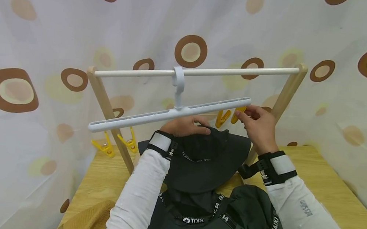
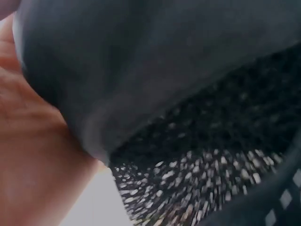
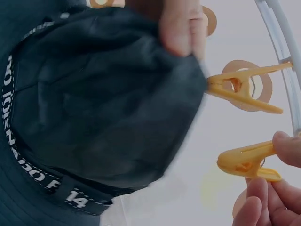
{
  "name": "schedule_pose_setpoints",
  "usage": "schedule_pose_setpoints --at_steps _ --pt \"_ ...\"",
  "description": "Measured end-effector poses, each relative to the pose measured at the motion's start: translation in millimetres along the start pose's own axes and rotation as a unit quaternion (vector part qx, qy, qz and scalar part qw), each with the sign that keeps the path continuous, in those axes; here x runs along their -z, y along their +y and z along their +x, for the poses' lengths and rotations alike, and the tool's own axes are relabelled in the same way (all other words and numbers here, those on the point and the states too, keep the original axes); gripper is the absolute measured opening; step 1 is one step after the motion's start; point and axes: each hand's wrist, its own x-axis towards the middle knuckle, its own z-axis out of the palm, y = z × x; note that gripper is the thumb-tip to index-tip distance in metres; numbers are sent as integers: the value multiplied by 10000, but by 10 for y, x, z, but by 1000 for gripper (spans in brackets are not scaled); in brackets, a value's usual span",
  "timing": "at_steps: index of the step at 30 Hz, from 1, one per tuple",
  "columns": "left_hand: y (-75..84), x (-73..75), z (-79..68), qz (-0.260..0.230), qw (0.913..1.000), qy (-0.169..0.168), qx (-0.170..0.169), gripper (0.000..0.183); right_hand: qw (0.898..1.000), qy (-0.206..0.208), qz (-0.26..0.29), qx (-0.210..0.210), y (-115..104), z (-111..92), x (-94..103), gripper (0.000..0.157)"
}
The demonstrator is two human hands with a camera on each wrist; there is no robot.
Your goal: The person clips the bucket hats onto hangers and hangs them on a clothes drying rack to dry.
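A black bucket hat [image 1: 194, 171] with a white-lettered band is held up by my left hand [image 1: 187, 126], thumb pressed on its crown. My right hand [image 1: 260, 125] pinches a yellow clothespin [image 1: 239, 114] hanging at the right end of the white hanger [image 1: 170, 114]. Beside it hangs a second yellow clothespin [image 3: 249, 87]; its tip meets the crown's edge in the right wrist view, but whether it bites the fabric I cannot tell. Dark cloth and mesh lining [image 2: 197, 183] fill the left wrist view, next to my palm.
The hanger hooks over a white rod [image 1: 240, 71] on a wooden stand [image 1: 288, 93]. Two yellow clothespins [image 1: 129, 140] dangle at its left end. More black hats [image 1: 250, 216] lie in front, near a mustard knit cloth [image 1: 88, 219] on the wooden table [image 1: 337, 203]. A patterned curtain hangs behind.
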Motion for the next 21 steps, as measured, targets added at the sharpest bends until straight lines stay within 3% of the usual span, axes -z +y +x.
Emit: schedule_pose_setpoints --at_steps 5,8,12,21 --pt "116 79 21 241 9994 -235 117 26 10000 -37 59 57 -17 -12 12 48" --pt "127 126 -8 316 9972 -678 98 26 9999 -45 135 58 -31 -11 6 46" --pt "137 152 -108 15 9940 -1088 -73 25 9997 -165 126 86 -29 -19 0 48" --pt "368 137 -337 -559 9902 -1168 -529 20 9983 -470 -176 288 42 -2 123 51"
